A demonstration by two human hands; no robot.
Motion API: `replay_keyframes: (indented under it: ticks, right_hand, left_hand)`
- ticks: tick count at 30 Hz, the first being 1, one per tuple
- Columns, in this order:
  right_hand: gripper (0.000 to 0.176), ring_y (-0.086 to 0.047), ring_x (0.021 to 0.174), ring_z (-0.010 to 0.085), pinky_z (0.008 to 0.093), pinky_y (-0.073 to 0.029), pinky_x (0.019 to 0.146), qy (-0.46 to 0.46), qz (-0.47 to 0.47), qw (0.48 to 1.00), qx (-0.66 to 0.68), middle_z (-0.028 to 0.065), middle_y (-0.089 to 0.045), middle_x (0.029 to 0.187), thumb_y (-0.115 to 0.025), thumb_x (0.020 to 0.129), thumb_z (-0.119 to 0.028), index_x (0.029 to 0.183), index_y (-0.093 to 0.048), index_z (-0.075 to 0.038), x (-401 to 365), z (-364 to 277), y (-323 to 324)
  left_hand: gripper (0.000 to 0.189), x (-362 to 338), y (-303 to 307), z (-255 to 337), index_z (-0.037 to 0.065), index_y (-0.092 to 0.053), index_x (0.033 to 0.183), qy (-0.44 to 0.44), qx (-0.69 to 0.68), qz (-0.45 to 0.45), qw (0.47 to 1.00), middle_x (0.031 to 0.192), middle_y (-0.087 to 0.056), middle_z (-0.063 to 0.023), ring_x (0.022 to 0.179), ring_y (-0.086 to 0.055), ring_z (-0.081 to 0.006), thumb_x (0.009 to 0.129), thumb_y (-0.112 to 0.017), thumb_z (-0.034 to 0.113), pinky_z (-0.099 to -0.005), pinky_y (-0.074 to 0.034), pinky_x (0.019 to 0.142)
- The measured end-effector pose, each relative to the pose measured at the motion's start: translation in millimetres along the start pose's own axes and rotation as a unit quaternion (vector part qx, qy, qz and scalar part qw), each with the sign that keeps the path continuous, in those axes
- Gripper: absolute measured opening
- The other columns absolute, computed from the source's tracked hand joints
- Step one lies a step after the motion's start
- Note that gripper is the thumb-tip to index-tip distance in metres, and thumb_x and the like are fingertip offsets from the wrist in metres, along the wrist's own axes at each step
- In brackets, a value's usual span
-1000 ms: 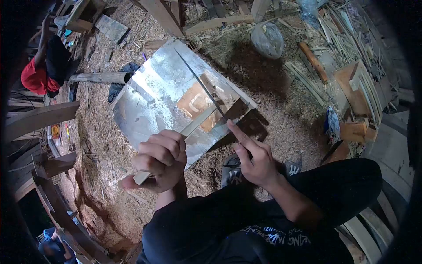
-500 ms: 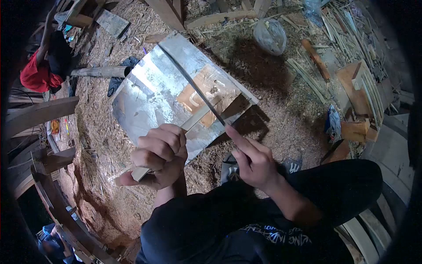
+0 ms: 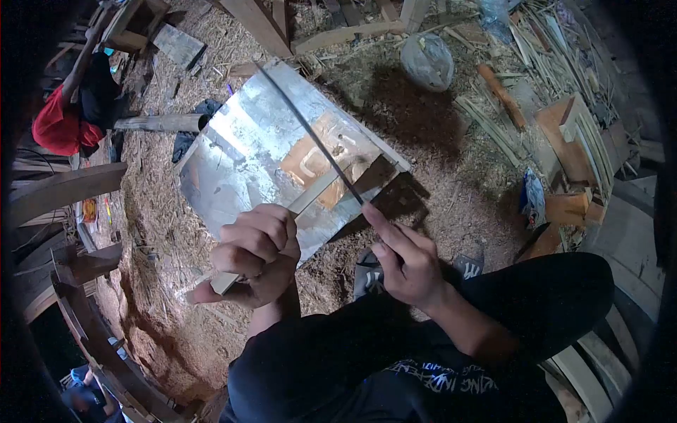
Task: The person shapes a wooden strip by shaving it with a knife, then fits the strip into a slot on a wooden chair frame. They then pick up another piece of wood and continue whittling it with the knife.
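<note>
My left hand (image 3: pixel 255 255) is wrapped round a narrow wooden strip (image 3: pixel 312 195), which slants up to the right and pokes out below the fist too. My right hand (image 3: pixel 410 262) grips a long thin dark blade (image 3: pixel 308 128), seen edge-on, with the index finger stretched along it; its handle is hidden in the palm. In this view the blade crosses over the strip's upper end. Beneath both lies a metal-covered board (image 3: pixel 236 151) with a worn piece of plywood (image 3: pixel 303 163) on top. A wooden block (image 3: pixel 361 168) sits at the board's right corner.
Wood shavings cover the ground (image 3: pixel 451 176). A clear plastic bag (image 3: pixel 427 62) lies at the back, wood offcuts (image 3: pixel 502 95) at right. Curved timbers (image 3: pixel 70 190) stand at left. A person in red (image 3: pixel 65 127) is at upper left, another person (image 3: pixel 88 398) at lower left.
Both hands keep their grips on the strip and the blade, with hardly any shift. The whole view has moved slightly, and the person in red has changed posture a little.
</note>
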State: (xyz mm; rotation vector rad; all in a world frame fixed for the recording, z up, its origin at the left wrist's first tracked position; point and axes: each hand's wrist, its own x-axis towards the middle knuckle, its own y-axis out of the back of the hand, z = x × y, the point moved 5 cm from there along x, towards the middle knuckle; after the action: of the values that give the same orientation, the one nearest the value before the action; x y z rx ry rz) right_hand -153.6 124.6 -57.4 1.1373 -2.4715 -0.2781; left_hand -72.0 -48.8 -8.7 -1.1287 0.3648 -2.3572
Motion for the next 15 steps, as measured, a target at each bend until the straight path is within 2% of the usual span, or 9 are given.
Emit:
replay_keyframes:
  ticks: [2,4,6,8,10,11,12,14,15]
  right_hand:
    - [0.054,-0.060,0.056,0.0251,0.0378,-0.051,0.051,-0.016,-0.024,1.000,0.000,0.0202,-0.065,0.078,-0.055,0.094,-0.007,0.147,-0.045,-0.014,-2.6,0.6,-0.3]
    - [0.054,-0.059,0.056,0.0254,0.0378,-0.050,0.051,-0.025,-0.038,0.999,-0.002,0.0204,-0.065,0.079,-0.055,0.094,-0.007,0.147,-0.045,-0.014,-3.2,4.8,-0.4]
    - [0.051,-0.062,0.058,0.0252,0.0374,-0.051,0.051,-0.109,-0.064,0.991,-0.035,0.0190,-0.066,0.079,-0.054,0.095,-0.007,0.145,-0.047,-0.011,-0.5,17.6,-3.0]
    - [0.051,-0.064,0.061,0.0261,0.0379,-0.051,0.052,-0.117,-0.054,0.992,-0.009,0.0191,-0.066,0.079,-0.054,0.094,-0.007,0.145,-0.048,-0.011,-0.5,10.4,-1.5]
    - [0.054,-0.066,0.065,0.0281,0.0392,-0.052,0.055,0.006,0.031,0.999,0.002,0.0211,-0.064,0.077,-0.055,0.093,-0.006,0.146,-0.047,-0.015,2.1,-4.9,4.3]
    - [0.054,-0.066,0.067,0.0288,0.0391,-0.054,0.058,0.024,0.026,0.999,-0.002,0.0236,-0.067,0.090,-0.055,0.093,-0.006,0.146,-0.047,-0.014,0.6,-6.8,3.9]
    - [0.054,-0.066,0.067,0.0288,0.0391,-0.054,0.058,0.022,0.025,0.999,0.002,0.0236,-0.067,0.090,-0.055,0.093,-0.006,0.146,-0.047,-0.014,-2.0,-4.9,3.7]
    - [0.050,-0.065,0.068,0.0273,0.0383,-0.055,0.061,-0.119,-0.111,0.985,-0.053,0.0197,-0.067,0.118,-0.054,0.094,-0.006,0.143,-0.048,-0.007,-4.9,16.2,-8.3]
    - [0.050,-0.063,0.065,0.0258,0.0375,-0.055,0.060,-0.099,-0.088,0.991,-0.033,0.0184,-0.068,0.114,-0.054,0.094,-0.006,0.144,-0.048,-0.007,-3.3,14.7,-7.4]
  left_hand:
    - [0.070,-1.3,-0.9,2.1,0.013,-0.025,0.058,-0.025,0.014,0.023,0.999,0.043,-0.022,0.0031,0.035,-0.017,-0.0099,0.096,-0.023,0.072,-0.0261,-0.019,0.037]
    - [0.070,-2.6,0.9,3.3,0.013,-0.025,0.058,-0.022,0.008,0.024,0.999,0.043,-0.022,0.0031,0.035,-0.017,-0.0099,0.096,-0.023,0.072,-0.0261,-0.019,0.037]
    - [0.070,1.7,-0.5,2.2,0.013,-0.025,0.058,-0.026,-0.008,0.019,0.999,0.043,-0.022,0.0032,0.035,-0.017,-0.0100,0.096,-0.024,0.072,-0.0261,-0.019,0.037]
    - [0.070,0.8,-0.9,1.5,0.013,-0.025,0.058,-0.032,0.006,0.034,0.999,0.043,-0.022,0.0032,0.035,-0.017,-0.0100,0.096,-0.024,0.071,-0.0260,-0.019,0.037]
    - [0.070,0.9,0.2,-0.7,0.013,-0.026,0.058,-0.028,-0.005,0.024,0.999,0.043,-0.022,0.0033,0.035,-0.017,-0.0100,0.096,-0.024,0.071,-0.0261,-0.019,0.037]
    - [0.070,-0.3,0.2,1.1,0.013,-0.026,0.058,-0.023,-0.013,0.014,1.000,0.043,-0.022,0.0033,0.035,-0.017,-0.0099,0.097,-0.024,0.071,-0.0263,-0.019,0.037]
    - [0.070,-2.8,1.6,3.5,0.013,-0.026,0.058,-0.020,-0.009,0.015,1.000,0.043,-0.022,0.0033,0.035,-0.017,-0.0099,0.097,-0.024,0.071,-0.0263,-0.019,0.037]
    - [0.068,-1.3,2.0,2.2,0.015,-0.029,0.058,-0.001,-0.015,0.002,1.000,0.045,-0.022,0.0032,0.040,-0.018,-0.0116,0.097,-0.025,0.071,-0.0285,-0.018,0.043]
    - [0.068,0.7,1.7,2.6,0.015,-0.029,0.058,-0.005,-0.019,-0.002,1.000,0.045,-0.022,0.0032,0.040,-0.018,-0.0116,0.097,-0.025,0.071,-0.0285,-0.018,0.043]
